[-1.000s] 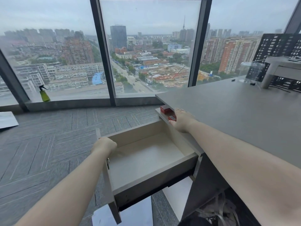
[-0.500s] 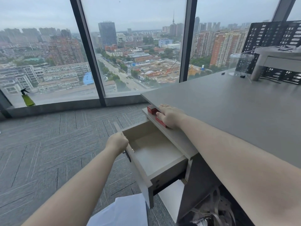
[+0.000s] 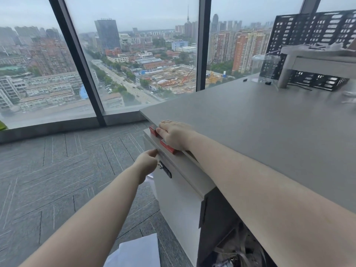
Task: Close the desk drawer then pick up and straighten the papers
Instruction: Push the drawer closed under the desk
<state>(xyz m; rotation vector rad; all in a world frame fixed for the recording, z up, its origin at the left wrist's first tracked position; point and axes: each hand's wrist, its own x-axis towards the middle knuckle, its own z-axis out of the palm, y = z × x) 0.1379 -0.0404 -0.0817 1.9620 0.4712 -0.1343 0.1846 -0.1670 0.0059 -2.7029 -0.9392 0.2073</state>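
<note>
Drawer: white-fronted desk drawer looks shut; left hand loosely curled at its top edge
Right hand: flat, open on grey counter
Left to do: white paper sheets on floor, below left hand

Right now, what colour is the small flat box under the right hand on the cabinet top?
Red; the small flat box shows best in the head view.

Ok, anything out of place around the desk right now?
Yes: white papers lie loose on the carpet below the closed drawer, with another sheet showing behind the left hand. Red boxes sit under the right hand at the ledge.
</note>
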